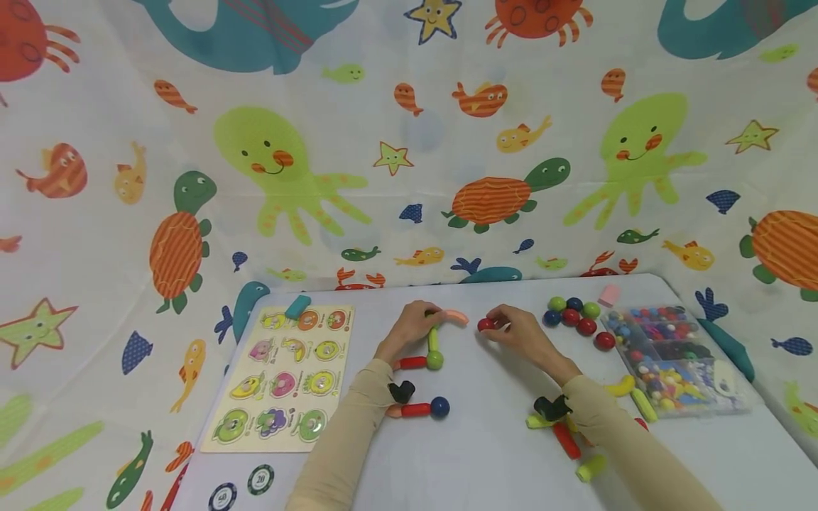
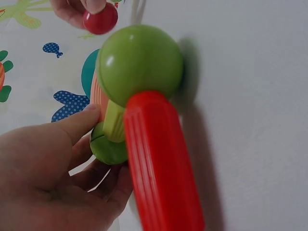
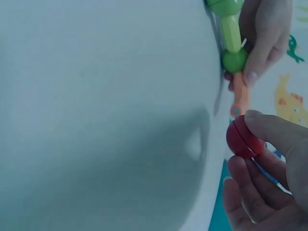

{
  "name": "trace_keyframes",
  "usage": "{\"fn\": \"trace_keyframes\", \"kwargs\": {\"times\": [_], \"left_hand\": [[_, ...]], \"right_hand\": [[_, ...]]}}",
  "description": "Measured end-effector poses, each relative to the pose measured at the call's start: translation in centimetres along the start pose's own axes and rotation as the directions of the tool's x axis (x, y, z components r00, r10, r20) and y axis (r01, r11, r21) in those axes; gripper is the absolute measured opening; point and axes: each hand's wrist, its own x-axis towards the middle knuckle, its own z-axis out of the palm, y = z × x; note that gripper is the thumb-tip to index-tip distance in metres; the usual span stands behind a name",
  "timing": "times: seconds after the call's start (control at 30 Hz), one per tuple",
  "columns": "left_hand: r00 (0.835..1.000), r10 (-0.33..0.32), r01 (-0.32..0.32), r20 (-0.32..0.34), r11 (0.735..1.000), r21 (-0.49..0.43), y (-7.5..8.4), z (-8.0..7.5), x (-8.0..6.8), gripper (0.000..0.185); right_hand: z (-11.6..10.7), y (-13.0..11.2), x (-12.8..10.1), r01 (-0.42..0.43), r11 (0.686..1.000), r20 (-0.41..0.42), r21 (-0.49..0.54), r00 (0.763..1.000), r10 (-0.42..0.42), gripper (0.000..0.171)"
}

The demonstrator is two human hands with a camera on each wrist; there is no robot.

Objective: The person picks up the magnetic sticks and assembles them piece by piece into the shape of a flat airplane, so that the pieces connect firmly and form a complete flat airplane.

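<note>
Between thumb and fingertips, my right hand [image 1: 520,335] pinches a red ball [image 3: 244,137] that has a groove round it. My left hand [image 1: 412,325] grips a green ball [image 2: 108,149] in a chain of toy rods and balls. From that ball, a curved orange rod [image 1: 456,317] points towards the red ball, with a small gap between them in the head view. A light green rod [image 1: 433,343] joins it to a second green ball [image 2: 139,62], from which a red rod [image 2: 161,168] extends.
Nearer the front lies a red rod [image 1: 417,409] with a blue ball [image 1: 439,407]. A fruit puzzle board [image 1: 348,333] is on the left, beside two round chips [image 1: 260,480]. Several balls [image 1: 586,326] and a divided bead box [image 1: 722,408] are on the right; loose rods [image 1: 566,441] lie by the right forearm.
</note>
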Motion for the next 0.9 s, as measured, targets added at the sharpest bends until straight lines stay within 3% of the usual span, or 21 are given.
{"fn": "trace_keyframes", "kwargs": {"times": [0.23,0.4,0.9], "left_hand": [[1.000,0.031,-0.031,0.001,0.998,0.045,0.2,0.0,0.3,0.037],[1.000,0.019,-0.019,0.000,0.998,0.054,-0.1,-0.1,0.2,0.036],[0.999,0.022,-0.021,-0.045,0.999,0.039,-0.2,-0.5,-0.7,0.038]], "right_hand": [[1.8,-0.9,1.0,-0.021,0.999,0.025,0.024,0.999,0.021,0.037],[2.5,-1.2,1.2,-0.019,0.999,0.033,0.031,0.999,0.018,0.036],[2.1,-1.0,1.1,-0.047,0.999,0.033,0.009,0.998,0.047,0.040]]}}
